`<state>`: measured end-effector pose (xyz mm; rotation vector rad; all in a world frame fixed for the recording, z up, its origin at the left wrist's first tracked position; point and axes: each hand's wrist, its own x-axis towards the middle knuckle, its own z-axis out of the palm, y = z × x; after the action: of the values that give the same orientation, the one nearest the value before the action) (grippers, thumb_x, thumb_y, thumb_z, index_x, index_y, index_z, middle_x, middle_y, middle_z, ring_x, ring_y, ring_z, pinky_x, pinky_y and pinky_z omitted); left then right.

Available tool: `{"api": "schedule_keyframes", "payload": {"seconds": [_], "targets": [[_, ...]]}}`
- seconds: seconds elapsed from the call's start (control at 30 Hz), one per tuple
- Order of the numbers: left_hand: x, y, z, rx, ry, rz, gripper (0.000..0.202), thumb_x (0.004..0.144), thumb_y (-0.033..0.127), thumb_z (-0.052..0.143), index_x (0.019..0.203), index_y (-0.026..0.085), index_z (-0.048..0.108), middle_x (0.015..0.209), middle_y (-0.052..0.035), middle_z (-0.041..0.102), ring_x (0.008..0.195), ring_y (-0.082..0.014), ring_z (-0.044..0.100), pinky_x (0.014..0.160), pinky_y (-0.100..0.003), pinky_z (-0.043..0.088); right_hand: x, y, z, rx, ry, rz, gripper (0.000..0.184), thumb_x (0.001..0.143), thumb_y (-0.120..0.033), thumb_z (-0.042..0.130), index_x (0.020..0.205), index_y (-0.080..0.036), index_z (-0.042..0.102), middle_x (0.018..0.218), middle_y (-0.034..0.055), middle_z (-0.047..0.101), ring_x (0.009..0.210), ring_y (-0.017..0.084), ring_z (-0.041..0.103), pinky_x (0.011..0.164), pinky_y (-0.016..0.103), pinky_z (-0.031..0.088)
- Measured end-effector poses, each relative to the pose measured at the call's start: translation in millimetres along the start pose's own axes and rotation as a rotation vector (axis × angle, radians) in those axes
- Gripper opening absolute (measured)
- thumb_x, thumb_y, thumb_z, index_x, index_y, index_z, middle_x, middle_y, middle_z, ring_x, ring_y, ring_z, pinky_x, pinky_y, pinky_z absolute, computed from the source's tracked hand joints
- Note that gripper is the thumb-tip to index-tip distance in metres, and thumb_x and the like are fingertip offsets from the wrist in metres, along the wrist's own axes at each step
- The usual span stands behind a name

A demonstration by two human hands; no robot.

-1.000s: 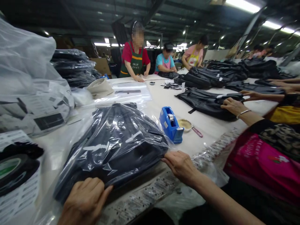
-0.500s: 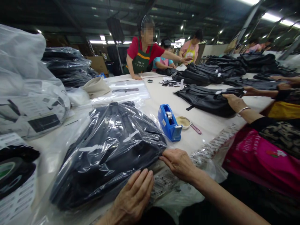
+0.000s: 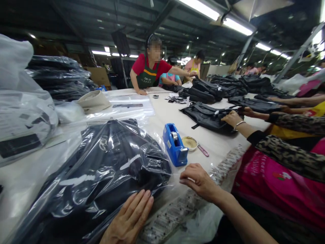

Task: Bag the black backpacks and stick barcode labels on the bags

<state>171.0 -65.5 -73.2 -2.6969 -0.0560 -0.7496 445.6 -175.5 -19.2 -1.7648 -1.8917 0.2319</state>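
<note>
A black bag in a clear plastic bag (image 3: 101, 173) lies on the white table (image 3: 223, 144) right in front of me. My left hand (image 3: 132, 217) rests flat on its near edge, fingers stretched out and together. My right hand (image 3: 196, 179) hovers over the printed plastic flap (image 3: 175, 210) at the table's near edge, fingers curled in a loose pinch, just right of the bag's corner and just below a blue tape dispenser (image 3: 175, 145).
A small round tin (image 3: 190, 143) and a pink tool (image 3: 203, 150) lie beside the dispenser. Stacks of bagged goods (image 3: 22, 112) rise at the left. Black bags (image 3: 208, 115) lie farther along the table. Co-workers stand opposite and at my right, their hands (image 3: 232, 118) on those bags.
My left hand slid right along the bag's near edge and lies flat. My right hand drew back from the bag's corner toward the flap. My view shifted right.
</note>
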Motion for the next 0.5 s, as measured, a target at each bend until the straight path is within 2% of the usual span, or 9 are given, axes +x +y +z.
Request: {"api": "schedule_keyframes", "payload": {"seconds": [0.13,0.23,0.3,0.43,0.5], "targets": [[-0.5,-4.6,3.1,0.019,0.034,0.015,0.045,0.089,0.006,0.024,0.121,0.014,0.055,0.133,-0.0067,0.051,0.127,-0.0212,0.041,0.113,-0.036,0.024,-0.5,14.1,25.4,0.209,0.162,0.231,0.019,0.084,-0.036,0.059,0.072,-0.021,0.058,0.072,-0.0013,0.062,0.073,0.016,0.056,0.072,0.03,0.042],[-1.0,-6.3,9.1,0.038,0.109,0.039,0.045,0.089,0.007,0.024,0.12,0.014,0.056,0.134,-0.0071,0.05,0.125,-0.0212,0.044,0.114,-0.037,0.023,-0.9,17.6,34.4,0.285,0.221,0.319,0.02,0.084,-0.039,0.054,0.078,-0.021,0.058,0.073,0.0002,0.061,0.072,0.016,0.056,0.067,0.029,0.045],[-1.4,-6.4,12.3,0.043,0.141,0.044,0.044,0.088,0.007,0.025,0.119,0.014,0.056,0.135,-0.0072,0.049,0.124,-0.0208,0.045,0.113,-0.037,0.024,0.9,18.3,28.5,0.296,0.283,0.344,0.021,0.083,-0.04,0.053,0.085,-0.02,0.058,0.077,0.0019,0.062,0.072,0.017,0.057,0.068,0.03,0.046],[-1.5,-4.2,13.4,0.035,0.148,0.01,0.043,0.088,0.009,0.027,0.12,0.013,0.055,0.133,-0.007,0.051,0.125,-0.0206,0.044,0.113,-0.036,0.025,23.0,25.1,1.4,0.282,0.612,0.522,0.032,0.078,-0.048,0.052,0.09,-0.019,0.058,0.089,0.0067,0.061,0.08,0.02,0.055,0.074,0.034,0.044],[-1.3,-3.0,13.1,0.036,0.145,-0.004,0.044,0.088,0.008,0.026,0.121,0.013,0.054,0.132,-0.0071,0.052,0.125,-0.0205,0.044,0.113,-0.036,0.025,42.6,32.7,-8.5,0.264,0.636,0.564,0.029,0.077,-0.046,0.05,0.083,-0.019,0.06,0.092,0.0073,0.06,0.087,0.021,0.053,0.078,0.035,0.042]]}}
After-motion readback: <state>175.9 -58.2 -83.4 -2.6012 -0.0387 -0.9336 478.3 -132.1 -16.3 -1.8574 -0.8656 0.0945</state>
